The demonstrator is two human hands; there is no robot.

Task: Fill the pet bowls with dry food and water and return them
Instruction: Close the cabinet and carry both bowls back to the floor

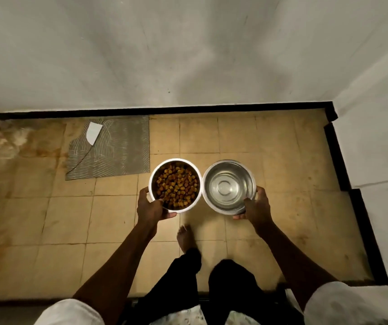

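— White sleeves (71, 311) are seen at the bottom edge, one on each arm, with black trousers (230, 289) between them. What is held?

— A food bowl (175, 159) and a water bowl (229, 161), both of steel, are held side by side with their rims touching, and the tiled floor (282, 160) is seen behind them. The food bowl is gripped by the left hand (152, 207): the thumb is hooked over the near rim and the fingers are curled beneath. It is filled with brown dry food (176, 186).

— And the other?

— The water bowl is gripped by the right hand (256, 205) in the same manner, thumb over the near rim, fingers under the base. Clear water (226, 191) is seen in it.

— Are the bowls set down?

— That cannot be told; neither a gap nor contact with the floor is plainly shown.

— What else is noted?

— One bare foot (184, 238) is seen on the tiles just below the bowls. A grey ridged patch (118, 156) lies left of the food bowl, with a white shard (93, 133) at its far corner. A black skirting (188, 109) is run along the foot of the pale wall (188, 55).
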